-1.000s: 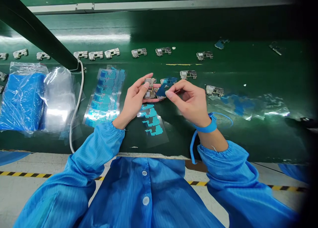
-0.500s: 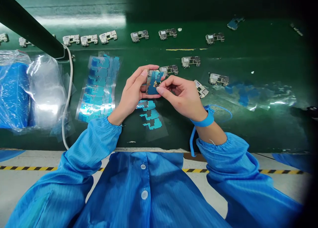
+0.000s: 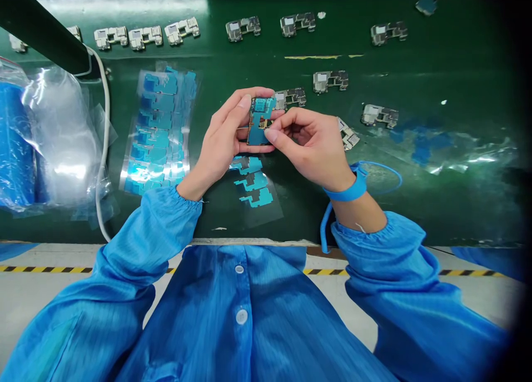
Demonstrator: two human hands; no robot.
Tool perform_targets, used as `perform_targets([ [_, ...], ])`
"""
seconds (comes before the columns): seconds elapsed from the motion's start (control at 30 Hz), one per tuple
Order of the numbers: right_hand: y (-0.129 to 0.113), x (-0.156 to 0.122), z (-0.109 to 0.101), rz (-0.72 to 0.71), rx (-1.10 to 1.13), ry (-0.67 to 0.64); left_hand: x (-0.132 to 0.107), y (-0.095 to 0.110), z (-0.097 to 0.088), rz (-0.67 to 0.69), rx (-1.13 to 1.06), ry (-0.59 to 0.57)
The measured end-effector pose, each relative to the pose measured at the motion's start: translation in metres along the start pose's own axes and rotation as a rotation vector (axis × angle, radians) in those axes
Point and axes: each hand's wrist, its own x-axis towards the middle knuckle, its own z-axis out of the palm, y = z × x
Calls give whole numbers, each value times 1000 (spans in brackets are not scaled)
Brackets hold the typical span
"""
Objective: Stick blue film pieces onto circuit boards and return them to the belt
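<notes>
My left hand (image 3: 226, 131) is closed round a small circuit board (image 3: 250, 128), gripping it by its edges above the bench. A cut piece of blue film (image 3: 257, 133) covers most of the board's upper face. At the board's right side, my right hand (image 3: 318, 146) has thumb and forefinger together on the film's edge; the exact pinch is partly hidden. A blue wrist strap (image 3: 347, 191) with a coiled cord is on my right wrist. Just below my hands lies a clear sheet with several blue film pieces (image 3: 260, 196).
A larger sheet of blue film cutouts (image 3: 160, 130) lies to the left, beside a white cable (image 3: 103, 121) and plastic bags (image 3: 62, 143). Several circuit boards (image 3: 330, 81) are spread across the green bench (image 3: 224, 204). Crumpled clear film (image 3: 465, 154) lies at the right.
The view has shifted, so the far boards appear higher. The blue film now looks flatter on the board, and my right fingertips stay at its right side.
</notes>
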Motion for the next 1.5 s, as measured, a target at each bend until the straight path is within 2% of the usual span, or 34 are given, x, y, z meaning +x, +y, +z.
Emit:
perform_targets([
  [0.1, 0, 0, -1, 0, -6, -8, 0, 1, 1, -17, -70, -14],
  [0.27, 0, 0, -2, 2, -9, -14, 2, -3, -1, 38, -200, -81],
  [1.03, 1, 1, -3, 0, -8, -33, -1, 1, 1, 25, -139, -75],
  [1.27, 1, 2, -5, 20, -14, -41, -3, 6, 4, -15, -74, -37],
  [1.5, 0, 2, -4, 9, -1, -38, -1, 1, 2, 27, -151, -80],
])
